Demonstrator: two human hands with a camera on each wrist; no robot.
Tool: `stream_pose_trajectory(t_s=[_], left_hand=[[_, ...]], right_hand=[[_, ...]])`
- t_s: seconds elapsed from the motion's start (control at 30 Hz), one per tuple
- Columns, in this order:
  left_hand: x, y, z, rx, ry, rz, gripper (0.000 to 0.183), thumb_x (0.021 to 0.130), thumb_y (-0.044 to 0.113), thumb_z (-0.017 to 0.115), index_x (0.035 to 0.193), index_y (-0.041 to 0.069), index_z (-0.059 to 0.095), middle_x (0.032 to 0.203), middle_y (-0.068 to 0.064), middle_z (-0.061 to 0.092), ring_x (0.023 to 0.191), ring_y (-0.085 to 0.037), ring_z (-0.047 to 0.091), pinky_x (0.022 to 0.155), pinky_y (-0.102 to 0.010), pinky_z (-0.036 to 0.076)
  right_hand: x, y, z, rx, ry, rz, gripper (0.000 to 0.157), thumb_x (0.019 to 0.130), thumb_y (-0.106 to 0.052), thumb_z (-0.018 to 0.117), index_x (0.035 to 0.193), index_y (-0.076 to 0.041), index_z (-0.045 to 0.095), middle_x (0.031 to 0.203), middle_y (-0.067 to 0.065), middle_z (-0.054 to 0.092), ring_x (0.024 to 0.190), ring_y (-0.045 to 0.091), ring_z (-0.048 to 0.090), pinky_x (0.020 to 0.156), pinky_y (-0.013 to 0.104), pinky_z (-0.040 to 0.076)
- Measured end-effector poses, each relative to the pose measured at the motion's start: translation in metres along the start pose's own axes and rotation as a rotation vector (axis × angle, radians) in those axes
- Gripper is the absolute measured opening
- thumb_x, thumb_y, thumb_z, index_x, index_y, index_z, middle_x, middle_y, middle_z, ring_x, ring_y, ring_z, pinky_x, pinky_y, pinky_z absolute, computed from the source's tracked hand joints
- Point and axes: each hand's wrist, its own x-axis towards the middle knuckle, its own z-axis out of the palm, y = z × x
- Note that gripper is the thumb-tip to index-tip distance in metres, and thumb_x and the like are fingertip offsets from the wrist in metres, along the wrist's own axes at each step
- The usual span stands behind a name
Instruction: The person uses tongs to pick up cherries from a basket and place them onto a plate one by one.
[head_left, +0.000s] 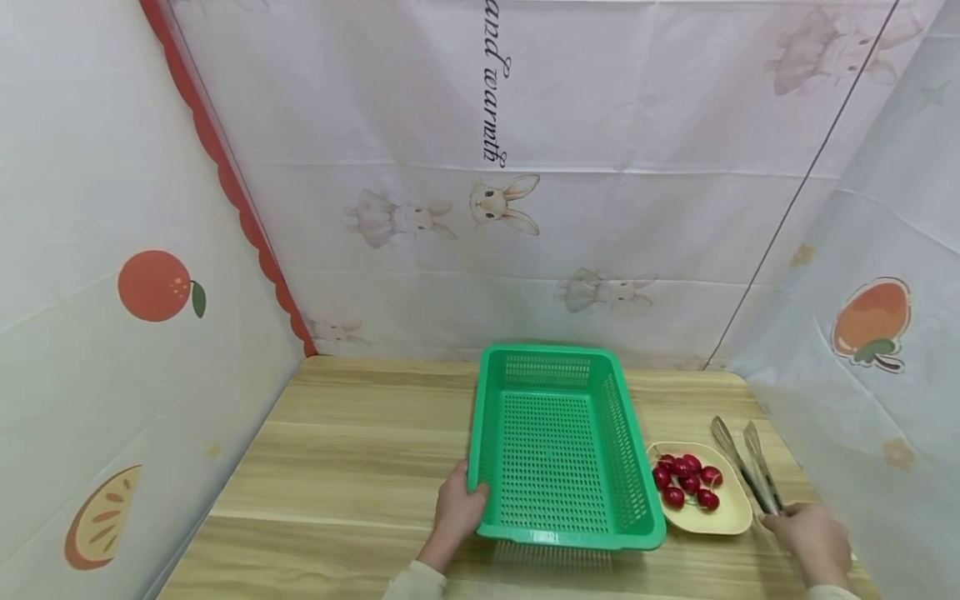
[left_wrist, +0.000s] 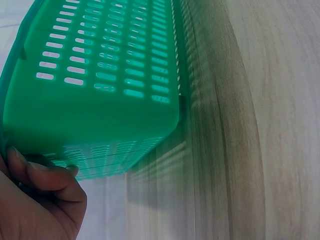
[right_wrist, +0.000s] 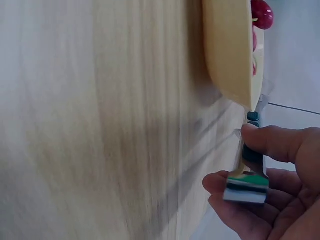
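A green perforated plastic basket [head_left: 555,467] stands lengthwise in the middle of the wooden table, with nothing inside it. My left hand [head_left: 457,504] grips its rim at the near left corner, fingers curled against the outer wall in the left wrist view. Metal tongs [head_left: 756,486] with dark grips are held by their rear end in my right hand [head_left: 813,537], tips pointing away and spread apart. Thumb and fingers sit on either side of the tongs' handle [right_wrist: 247,187]. Between basket and tongs lies a pale yellow plate [head_left: 733,508] with several red cherries [head_left: 708,499].
The light wooden table [head_left: 352,467] extends to the left of the basket. A printed cloth [head_left: 420,308] hangs along the back edge, and white cloth walls [head_left: 247,400] enclose both sides. The right cloth wall [head_left: 862,417] stands close to my right hand.
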Motion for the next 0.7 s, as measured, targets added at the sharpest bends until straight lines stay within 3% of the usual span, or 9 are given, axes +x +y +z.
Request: stream_pose_trajectory(t_s=[0.17, 0.3, 0.7], left_hand=[[-0.0002, 0.0014, 0.0005, -0.008, -0.011, -0.015, 0.034, 0.082, 0.0, 0.056, 0.116, -0.008, 0.052, 0.092, -0.014, 0.061, 0.072, -0.02, 0.057, 0.06, -0.034, 0.05], [-0.0001, 0.0023, 0.0015, -0.009, -0.019, -0.015, 0.034, 0.083, 0.0, 0.055, 0.115, -0.008, 0.052, 0.092, -0.014, 0.061, 0.073, -0.02, 0.057, 0.06, -0.035, 0.05], [0.0007, 0.0023, 0.001, -0.001, -0.001, 0.005, 0.032, 0.082, 0.001, 0.057, 0.113, -0.007, 0.054, 0.092, -0.014, 0.062, 0.074, -0.02, 0.058, 0.061, -0.035, 0.05]], right_hand=[[-0.0006, 0.0029, 0.0032, -0.029, -0.028, 0.005, 0.03, 0.071, -0.025, 0.07, 0.074, 0.004, 0.061, 0.066, 0.014, 0.055, 0.062, 0.028, 0.05, 0.049, 0.038, 0.039], [0.0, 0.0075, 0.006, -0.05, -0.017, 0.019, 0.026, 0.067, -0.024, 0.073, 0.066, -0.002, 0.057, 0.064, 0.013, 0.052, 0.061, 0.028, 0.049, 0.048, 0.038, 0.039], [0.0043, 0.006, 0.0096, -0.081, -0.043, 0.016, 0.038, 0.066, -0.025, 0.079, 0.075, 0.005, 0.056, 0.067, 0.016, 0.051, 0.062, 0.03, 0.049, 0.051, 0.04, 0.041]])
